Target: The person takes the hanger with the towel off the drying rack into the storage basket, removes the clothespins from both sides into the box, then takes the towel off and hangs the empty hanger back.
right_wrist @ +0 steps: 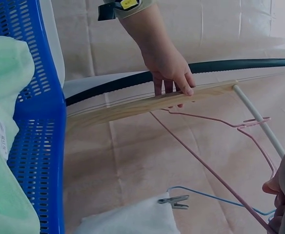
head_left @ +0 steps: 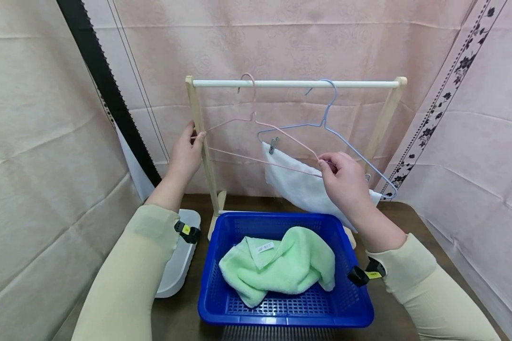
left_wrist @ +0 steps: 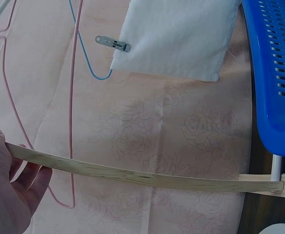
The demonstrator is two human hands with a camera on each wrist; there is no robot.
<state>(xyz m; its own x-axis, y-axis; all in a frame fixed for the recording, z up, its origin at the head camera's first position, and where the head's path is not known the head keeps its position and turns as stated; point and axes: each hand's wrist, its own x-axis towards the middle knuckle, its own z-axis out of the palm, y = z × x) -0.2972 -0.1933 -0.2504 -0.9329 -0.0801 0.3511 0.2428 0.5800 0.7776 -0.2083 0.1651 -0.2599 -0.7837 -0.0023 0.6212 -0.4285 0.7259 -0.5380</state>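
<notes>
A pink hanger (head_left: 253, 115) hangs by its hook on the white bar of a small clothes rack (head_left: 281, 84). My right hand (head_left: 345, 180) pinches the hanger's right corner. At the rack's left wooden post (left_wrist: 132, 174), my left hand (head_left: 187, 151) grips the wood between thumb and fingers, and the hanger's left end passes behind the post beside those fingers. Further right on the bar hangs a blue hanger (head_left: 325, 116). A white cloth (head_left: 296, 182) is fastened to it by a metal clip (left_wrist: 113, 44). My right hand hides part of the cloth in the head view.
In front of the rack stands a blue plastic basket (head_left: 286, 320) with a crumpled light green towel (head_left: 281, 270) inside. A white plastic container or lid (head_left: 170, 284) lies left of the basket, partly under my left arm. Pale patterned fabric (head_left: 153, 47) surrounds the dark table.
</notes>
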